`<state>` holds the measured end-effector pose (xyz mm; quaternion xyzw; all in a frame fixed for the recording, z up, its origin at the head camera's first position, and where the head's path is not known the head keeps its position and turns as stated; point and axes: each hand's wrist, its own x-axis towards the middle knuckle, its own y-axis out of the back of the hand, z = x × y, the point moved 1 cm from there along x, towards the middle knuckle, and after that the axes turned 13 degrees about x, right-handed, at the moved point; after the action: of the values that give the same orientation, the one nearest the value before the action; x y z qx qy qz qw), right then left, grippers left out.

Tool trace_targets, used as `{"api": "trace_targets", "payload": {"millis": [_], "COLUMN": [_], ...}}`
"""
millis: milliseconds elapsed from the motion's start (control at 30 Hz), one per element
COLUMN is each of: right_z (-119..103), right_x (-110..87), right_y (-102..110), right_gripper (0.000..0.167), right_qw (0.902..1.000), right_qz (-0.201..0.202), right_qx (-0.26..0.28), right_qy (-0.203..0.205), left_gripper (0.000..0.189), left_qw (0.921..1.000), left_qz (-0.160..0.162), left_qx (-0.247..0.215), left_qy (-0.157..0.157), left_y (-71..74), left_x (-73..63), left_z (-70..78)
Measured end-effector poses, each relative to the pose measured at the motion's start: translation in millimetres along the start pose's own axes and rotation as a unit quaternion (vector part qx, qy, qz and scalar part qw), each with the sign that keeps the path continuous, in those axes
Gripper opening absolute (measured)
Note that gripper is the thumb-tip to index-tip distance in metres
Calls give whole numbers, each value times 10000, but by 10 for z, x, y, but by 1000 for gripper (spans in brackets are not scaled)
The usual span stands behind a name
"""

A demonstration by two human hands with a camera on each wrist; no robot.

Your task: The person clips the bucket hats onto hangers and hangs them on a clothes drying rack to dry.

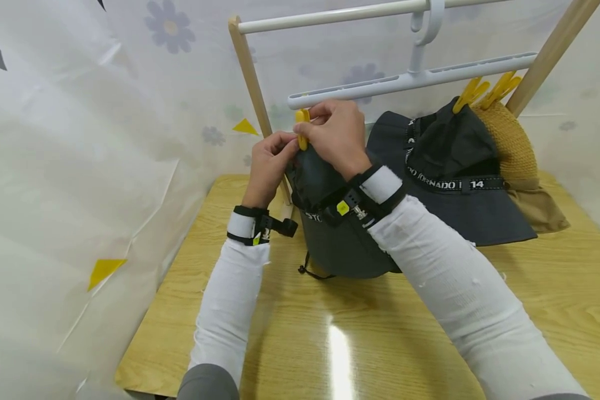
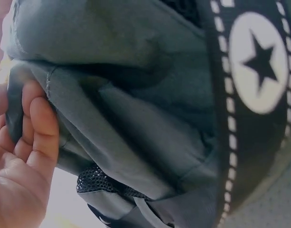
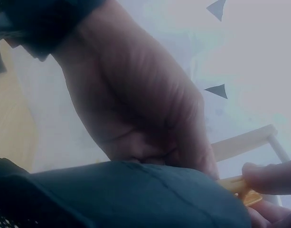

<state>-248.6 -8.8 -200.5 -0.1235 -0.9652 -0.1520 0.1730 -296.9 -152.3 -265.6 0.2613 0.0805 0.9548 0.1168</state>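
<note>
My right hand (image 1: 339, 136) pinches a yellow clothes peg (image 1: 303, 129) just under the left end of a pale hanger (image 1: 350, 90). A dark grey brimmed hat (image 1: 347, 247) hangs below the peg, its lower brim near the table. My left hand (image 1: 266, 166) pinches the fabric at the top of the crown. In the left wrist view, a fold of the hat lies between the fingers and thumb of that left hand (image 2: 26, 152). The right wrist view shows the peg (image 3: 230, 185) gripped beside the crown; how far its mouth stands apart cannot be told.
Yellow pegs (image 1: 470, 94) at the hanger's right end hold a black lettered hat (image 1: 455, 150) and a tan woven hat (image 1: 510, 139). A white rail (image 1: 325, 18) on wooden posts (image 1: 252, 72) carries the hanger. Beneath lies a wooden table (image 1: 180, 311), with sheeting (image 1: 80, 139) behind.
</note>
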Motion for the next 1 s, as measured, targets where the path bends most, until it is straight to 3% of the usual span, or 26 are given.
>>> {"api": "trace_targets", "payload": {"millis": [167,433,600,1000], "right_z": [-8,9,22,10], "right_x": [-6,-28,-46,-36], "right_y": [-3,18,32,19], "right_gripper": [32,32,33,33], "right_qw": [9999,9999,9999,9999], "right_qz": [24,28,22,-32], "right_qx": [-103,-44,-108,-113], "right_qy": [2,89,112,95], "left_gripper": [20,28,26,23], "left_qw": [9983,9944,9931,9928], "left_qz": [-115,80,140,253], "left_qx": [-479,-818,-805,-752], "left_qy": [326,667,841,897], "left_y": [13,-47,-76,-61], "left_x": [0,9,1,-15], "left_z": [7,66,67,69]}}
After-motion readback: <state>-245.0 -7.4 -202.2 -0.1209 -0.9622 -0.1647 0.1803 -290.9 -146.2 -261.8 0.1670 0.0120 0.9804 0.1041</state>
